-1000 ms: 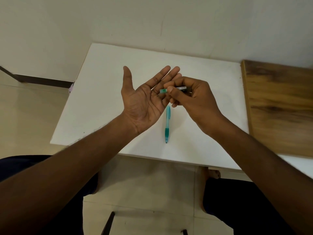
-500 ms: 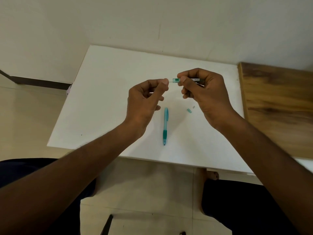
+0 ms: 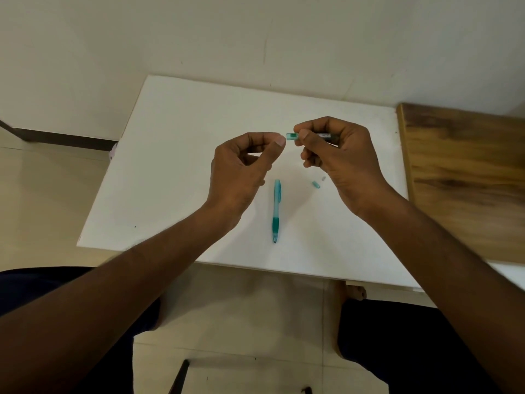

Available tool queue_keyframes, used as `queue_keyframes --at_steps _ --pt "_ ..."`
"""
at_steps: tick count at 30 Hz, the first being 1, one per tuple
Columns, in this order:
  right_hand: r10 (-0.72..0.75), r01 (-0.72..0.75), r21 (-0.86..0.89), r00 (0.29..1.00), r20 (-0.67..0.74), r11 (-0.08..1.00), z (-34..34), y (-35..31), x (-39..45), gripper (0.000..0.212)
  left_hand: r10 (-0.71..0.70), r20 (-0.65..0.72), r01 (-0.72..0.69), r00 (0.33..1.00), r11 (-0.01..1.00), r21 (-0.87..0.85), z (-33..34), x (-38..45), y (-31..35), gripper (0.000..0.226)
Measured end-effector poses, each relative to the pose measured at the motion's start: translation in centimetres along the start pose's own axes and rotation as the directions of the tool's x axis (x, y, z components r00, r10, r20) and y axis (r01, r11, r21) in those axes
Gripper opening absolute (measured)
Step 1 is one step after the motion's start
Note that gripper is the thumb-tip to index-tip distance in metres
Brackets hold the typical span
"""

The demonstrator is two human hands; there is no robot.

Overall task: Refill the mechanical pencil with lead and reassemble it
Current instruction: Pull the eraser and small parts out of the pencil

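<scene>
Above the middle of the white rectangular table, both hands are raised clear of the surface. The right hand grips a slim lead case with a teal end, held level between thumb and fingers, its teal end poking out to the left. The left hand is curled, thumb and forefinger pinched together right at that teal end; whether they hold a lead I cannot tell. Lower centre on the table lies the translucent teal mechanical pencil, tip toward the near edge. A small teal cap rests just right of it, near the right wrist. A wooden board fills the right of the frame.
</scene>
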State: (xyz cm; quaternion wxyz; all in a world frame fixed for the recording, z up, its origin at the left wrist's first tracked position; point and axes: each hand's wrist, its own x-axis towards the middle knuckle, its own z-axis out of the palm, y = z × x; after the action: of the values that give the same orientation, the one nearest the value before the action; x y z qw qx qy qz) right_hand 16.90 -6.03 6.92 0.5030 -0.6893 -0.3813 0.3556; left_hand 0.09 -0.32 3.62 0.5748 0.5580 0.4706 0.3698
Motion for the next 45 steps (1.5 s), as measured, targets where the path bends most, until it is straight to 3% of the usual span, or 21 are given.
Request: queue_keyframes --at_steps 8,13,17,21,26,30,36,41,45 --pt "0.004 -0.005 0.037 1.000 0.019 0.999 0.0 0.0 0.0 0.016 0.034 -0.008 -0.034 0.999 0.999 0.017 -0.3 0.3 -0.1 0.013" --pt "0.084 -0.070 0.228 0.995 -0.053 0.971 -2.0 0.2 0.6 0.008 0.012 -0.032 -0.012 0.999 1.000 -0.006 -1.3 0.8 -0.1 0.012" --pt "0.230 -0.179 0.461 0.971 -0.057 0.869 -3.4 1.1 0.9 0.004 -0.002 -0.037 0.002 0.999 1.000 -0.002 -1.8 0.9 -0.4 0.012" --pt "0.325 -0.282 0.665 0.944 0.063 0.692 -3.2 2.1 0.4 0.020 -0.059 -0.034 0.059 0.998 0.998 0.015 -1.9 1.1 -0.8 0.013" --pt "0.264 -0.254 0.635 0.961 0.081 0.730 -3.1 1.7 0.4 0.012 -0.102 -0.045 0.104 0.994 0.993 0.061 -1.9 1.3 -1.3 0.019" --pt "0.319 -0.316 0.533 0.943 0.089 0.785 -2.6 1.5 0.2 0.023 -0.082 -0.050 0.087 0.995 0.991 0.104 -1.6 1.3 -1.3 0.020" --pt "0.370 -0.358 0.492 0.926 0.078 0.793 -2.4 1.7 -0.2 0.016 -0.075 -0.066 0.087 0.995 0.975 0.205 -1.5 1.5 -1.5 0.020" --pt "0.379 -0.353 0.498 0.924 0.051 0.793 -3.0 2.0 0.2 0.018 -0.016 -0.049 0.035 0.999 0.909 0.414 -1.2 1.9 -1.9 0.021" --pt "0.377 -0.352 0.457 0.925 0.039 0.817 -3.4 2.2 0.5 0.015 -0.057 -0.040 0.068 0.998 0.921 0.383 -0.5 2.1 -2.1 0.023"
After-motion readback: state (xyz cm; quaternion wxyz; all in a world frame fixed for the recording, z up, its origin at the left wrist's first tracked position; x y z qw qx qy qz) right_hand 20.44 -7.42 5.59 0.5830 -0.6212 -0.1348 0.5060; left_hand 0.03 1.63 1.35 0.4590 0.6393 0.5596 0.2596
